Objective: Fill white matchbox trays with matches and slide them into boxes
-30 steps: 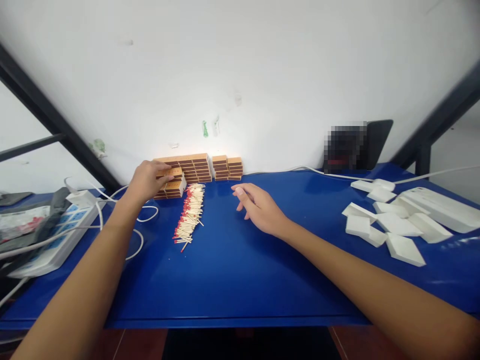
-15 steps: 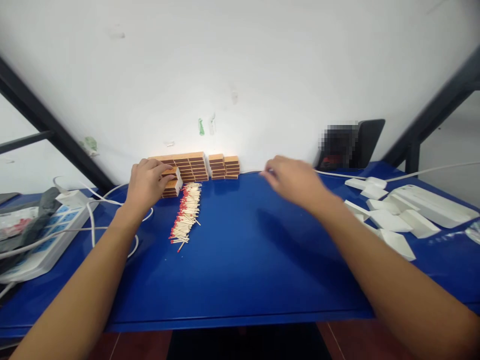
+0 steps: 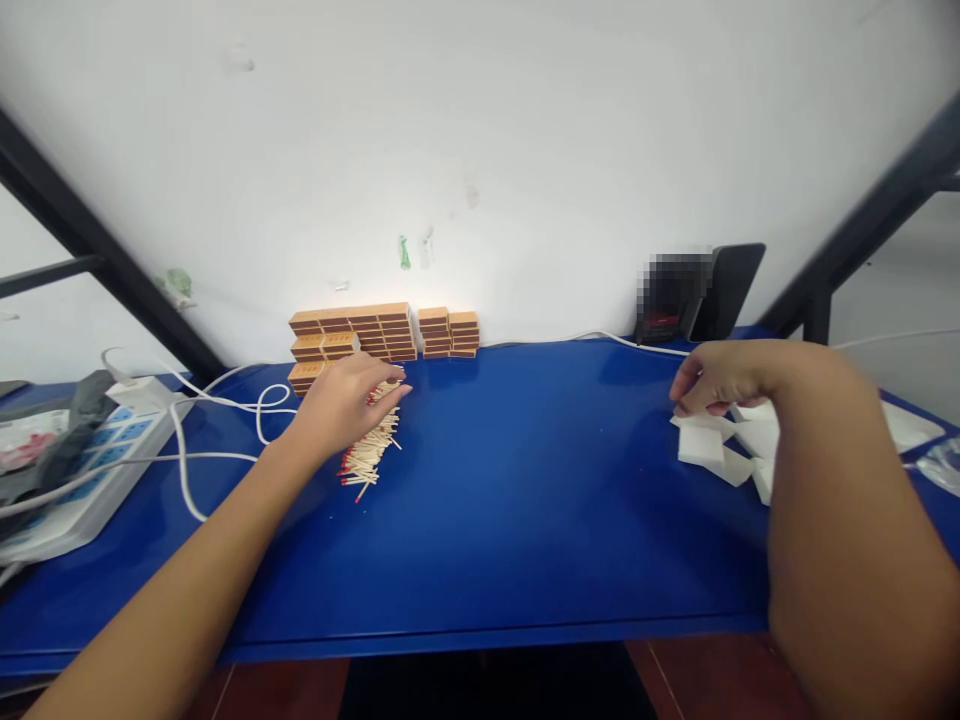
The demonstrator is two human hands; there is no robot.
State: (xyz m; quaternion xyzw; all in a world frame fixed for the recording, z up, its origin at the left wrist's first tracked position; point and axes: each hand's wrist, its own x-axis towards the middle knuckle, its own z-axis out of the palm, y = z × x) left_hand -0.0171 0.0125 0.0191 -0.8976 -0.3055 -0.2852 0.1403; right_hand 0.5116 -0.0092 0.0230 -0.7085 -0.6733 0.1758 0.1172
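My left hand point(image 3: 341, 405) lies over the far end of a pile of red-tipped matches point(image 3: 369, 455) on the blue table point(image 3: 510, 500), fingers stretched out and together, palm down. Stacks of orange matchboxes point(image 3: 367, 333) stand against the wall just behind it. My right hand point(image 3: 716, 378) hovers over a heap of white inner trays point(image 3: 705, 443) at the right, fingers curled down and touching the top of the heap; whether they grip one is hidden.
A white power strip point(image 3: 75, 470) with white cables point(image 3: 225, 410) lies at the left. A dark device point(image 3: 701, 290) leans on the wall at the back right. Black frame bars point(image 3: 97, 250) slant on both sides. A plastic wrapper point(image 3: 937, 460) sits at the far right.
My left hand left the matchbox stack and came down onto the matches. My right hand swept from the table's middle to the right, over the white trays.
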